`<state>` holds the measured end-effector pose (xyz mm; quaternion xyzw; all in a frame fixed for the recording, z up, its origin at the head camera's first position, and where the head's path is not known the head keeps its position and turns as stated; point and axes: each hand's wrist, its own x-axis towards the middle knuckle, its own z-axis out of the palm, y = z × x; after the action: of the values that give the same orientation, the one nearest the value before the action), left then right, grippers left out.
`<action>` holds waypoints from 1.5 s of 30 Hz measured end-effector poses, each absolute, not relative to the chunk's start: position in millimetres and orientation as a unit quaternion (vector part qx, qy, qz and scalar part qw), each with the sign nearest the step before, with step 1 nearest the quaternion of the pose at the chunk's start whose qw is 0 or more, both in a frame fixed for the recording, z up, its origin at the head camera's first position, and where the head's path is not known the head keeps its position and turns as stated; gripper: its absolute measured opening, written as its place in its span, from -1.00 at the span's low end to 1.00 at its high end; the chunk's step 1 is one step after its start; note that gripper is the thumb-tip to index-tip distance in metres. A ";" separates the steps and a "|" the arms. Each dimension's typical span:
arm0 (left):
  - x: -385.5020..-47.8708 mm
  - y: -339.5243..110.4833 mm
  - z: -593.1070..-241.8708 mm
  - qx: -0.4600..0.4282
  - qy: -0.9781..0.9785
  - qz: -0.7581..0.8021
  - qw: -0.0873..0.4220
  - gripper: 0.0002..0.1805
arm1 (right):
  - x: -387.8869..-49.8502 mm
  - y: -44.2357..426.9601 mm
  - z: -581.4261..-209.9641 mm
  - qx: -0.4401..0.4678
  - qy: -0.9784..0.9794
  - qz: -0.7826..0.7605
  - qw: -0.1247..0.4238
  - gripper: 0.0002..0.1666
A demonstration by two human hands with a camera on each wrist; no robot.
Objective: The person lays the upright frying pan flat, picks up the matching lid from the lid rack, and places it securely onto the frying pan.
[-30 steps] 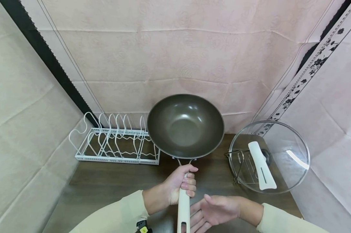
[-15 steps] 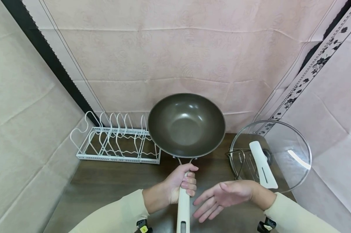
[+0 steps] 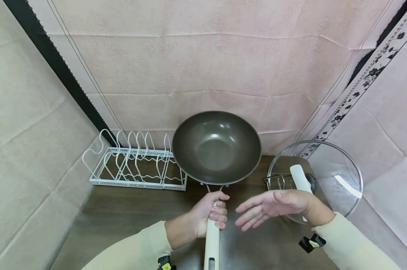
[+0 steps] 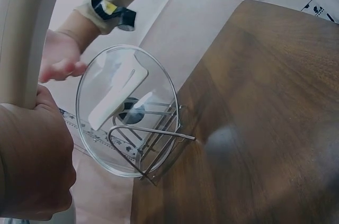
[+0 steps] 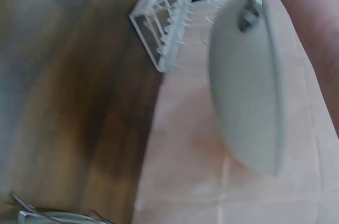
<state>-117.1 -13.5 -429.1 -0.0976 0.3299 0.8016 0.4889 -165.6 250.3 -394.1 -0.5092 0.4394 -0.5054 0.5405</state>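
Note:
A wok with a dark grey-brown inside and a long cream handle is held up above the table in the head view. My left hand grips the handle just below the metal fork that joins it to the pan. To the right of the handle, my right hand is held palm up with fingers spread, touching nothing. Its forearm passes in front of a white slotted spatula and a glass lid. The right wrist view gives the wok's pale underside from the side, blurred.
A white wire dish rack stands at the back left of the wooden table. At the right, a metal wire stand supports the glass lid and the spatula. Cloth-covered walls close off the back and both sides.
My right hand has moved up and to the right, away from the wok's handle, and now overlaps the lid and spatula. The left hand and wok have hardly moved.

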 end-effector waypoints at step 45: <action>-117.8 -13.8 -424.8 -0.099 0.331 0.791 0.505 -0.55 | -230.0 308.0 -365.5 -0.265 0.706 -0.654 0.061 -0.47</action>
<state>-117.8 -13.8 -424.8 -0.0991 0.3309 0.7908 0.5052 -230.0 308.0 -365.5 -0.2652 0.7060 -0.6538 0.0607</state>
